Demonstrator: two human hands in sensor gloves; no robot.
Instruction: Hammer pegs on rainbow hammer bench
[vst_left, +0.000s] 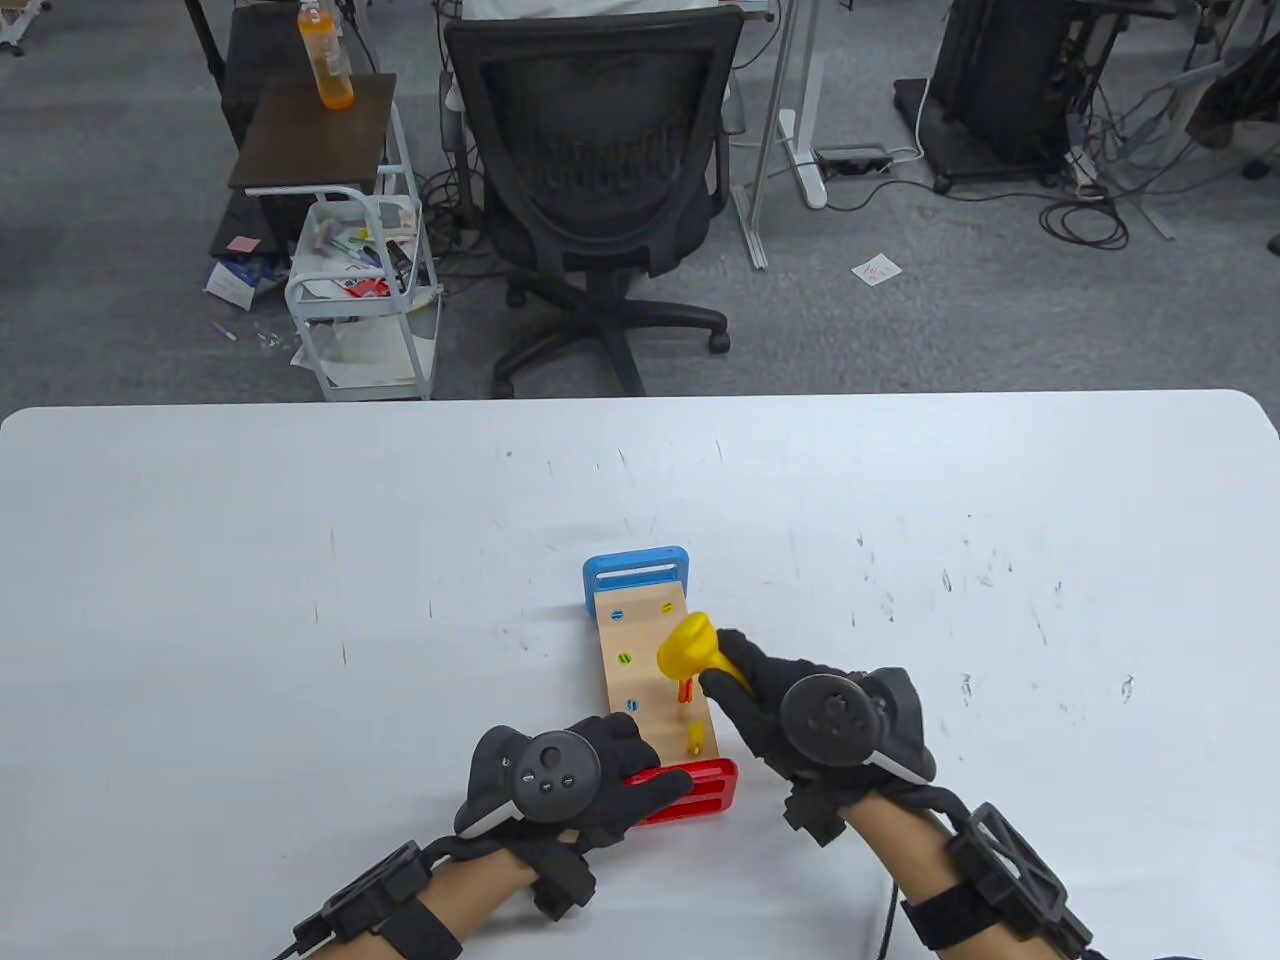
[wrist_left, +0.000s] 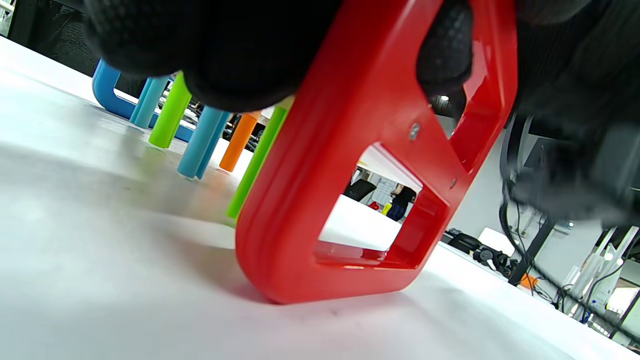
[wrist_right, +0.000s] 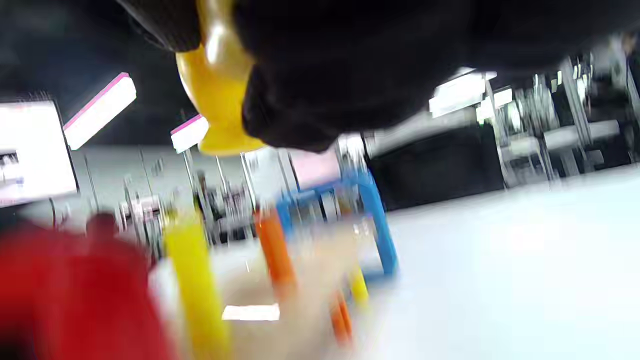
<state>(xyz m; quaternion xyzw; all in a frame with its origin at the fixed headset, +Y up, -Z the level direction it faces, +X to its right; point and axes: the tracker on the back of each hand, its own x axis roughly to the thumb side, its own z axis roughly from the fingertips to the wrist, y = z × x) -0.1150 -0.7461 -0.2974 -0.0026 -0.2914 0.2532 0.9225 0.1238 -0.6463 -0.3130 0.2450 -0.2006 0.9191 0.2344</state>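
Left hand (vst_left: 560, 780) grips the bench's red end (vst_left: 690, 790); right hand (vst_left: 800, 715) clutches the yellow hammer (vst_left: 690, 648) over the orange peg (vst_left: 685, 690). Left-row pegs look sunk; orange and yellow remain proud.

The red end frame (wrist_left: 350, 150) is glossy, smooth plastic; the toy's top board (vst_left: 640, 665) looks like pale matt wood. The yellow hammer (vst_left: 690, 645) is shiny plastic. The white bench (vst_left: 250, 560) is smooth, scuffed.
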